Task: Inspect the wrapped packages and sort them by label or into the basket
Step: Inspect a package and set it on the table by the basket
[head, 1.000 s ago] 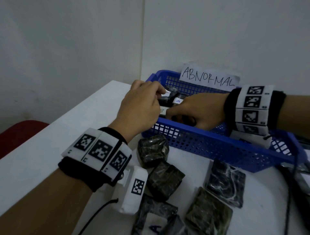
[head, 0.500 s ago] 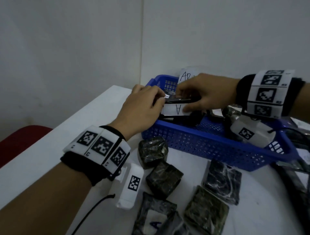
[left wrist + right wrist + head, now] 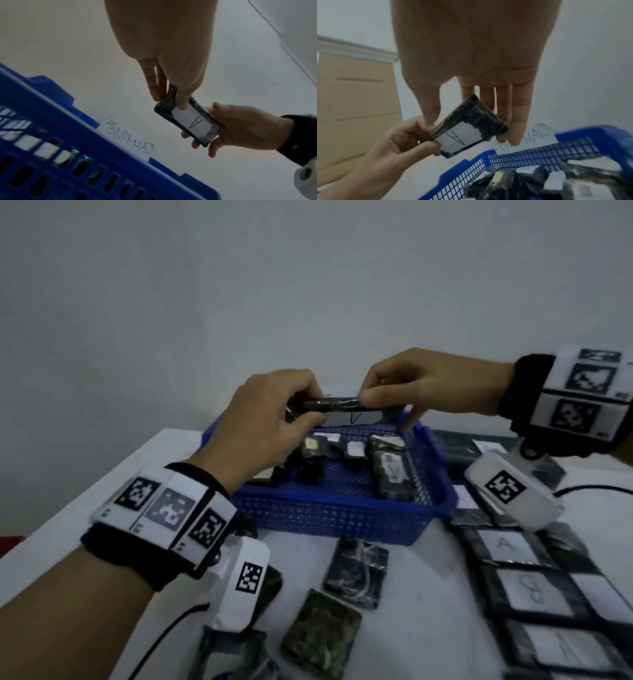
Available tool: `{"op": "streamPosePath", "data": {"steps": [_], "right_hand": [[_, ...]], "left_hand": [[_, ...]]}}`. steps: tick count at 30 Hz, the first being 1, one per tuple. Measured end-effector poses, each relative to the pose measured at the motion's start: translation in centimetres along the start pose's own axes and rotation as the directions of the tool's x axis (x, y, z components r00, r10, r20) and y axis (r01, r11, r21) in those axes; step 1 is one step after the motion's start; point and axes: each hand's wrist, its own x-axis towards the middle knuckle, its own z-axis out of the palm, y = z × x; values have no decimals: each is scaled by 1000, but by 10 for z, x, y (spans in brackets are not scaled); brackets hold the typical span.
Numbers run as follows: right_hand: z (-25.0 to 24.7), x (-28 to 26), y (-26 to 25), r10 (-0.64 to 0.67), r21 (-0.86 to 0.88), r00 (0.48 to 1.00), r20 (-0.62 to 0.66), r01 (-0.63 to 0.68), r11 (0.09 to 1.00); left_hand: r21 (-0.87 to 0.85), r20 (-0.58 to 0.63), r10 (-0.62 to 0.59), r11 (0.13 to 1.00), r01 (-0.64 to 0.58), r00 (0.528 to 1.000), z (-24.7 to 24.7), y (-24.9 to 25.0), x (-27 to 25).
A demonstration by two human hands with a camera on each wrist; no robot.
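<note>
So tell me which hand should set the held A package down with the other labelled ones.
Right, probably. Both the right hand and the left hand pinch the A-labelled package above the blue basket, but the labelled packages lie on the right hand's side.

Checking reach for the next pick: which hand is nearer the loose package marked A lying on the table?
Right. The right hand is above and left of the table package marked A; the left hand is farther left.
</note>
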Motion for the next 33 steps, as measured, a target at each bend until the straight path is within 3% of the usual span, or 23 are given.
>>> {"op": "streamPosePath", "data": {"steps": [3, 7, 11, 14, 16, 18, 21, 23, 25, 29, 31, 33], "right_hand": [[-3, -32, 19, 97, 135, 995, 23, -99, 986], [-10, -80, 45, 186, 395, 974, -128, -122, 911], [-22, -132, 65, 271, 391, 943, -195, -179, 903], [-32, -173, 79, 292, 33, 923, -252, -294, 955], [-32, -198, 90, 308, -150, 899, -312, -366, 918], [-28, -217, 106, 355, -193, 859, -369, -444, 875], [-22, -233, 147, 498, -46, 740, -452, -577, 816], [-19, -237, 179, 610, 138, 637, -472, -630, 764], [-14, -235, 205, 705, 298, 559, -435, -650, 699], [-3, -216, 232, 787, 345, 521, -331, -709, 615], [1, -206, 237, 803, 270, 521, -291, -760, 591], [5, -198, 242, 814, 200, 512, -274, -797, 569]], "left_hand": [[-3, 21, 130, 992, -130, 991, 19, 25, 12], [52, 44, 313, 948, -315, 949, 47, 60, 25], [40, 106, 398, 914, -403, 911, 81, 94, 35], [-129, 225, 338, 940, -316, 914, 109, 121, 43], [-207, 281, 282, 951, -229, 917, 129, 138, 48], [-255, 308, 222, 956, -145, 925, 151, 156, 54], [-243, 389, 108, 970, -11, 915, 181, 175, 60], [-150, 523, 50, 988, 34, 851, 201, 181, 63], [-52, 680, 17, 998, 25, 733, 215, 183, 63], [96, 887, -62, 994, -52, 457, 236, 180, 60], [134, 913, -92, 988, -79, 397, 242, 179, 60], [153, 915, -100, 982, -107, 391, 246, 179, 61]]}}
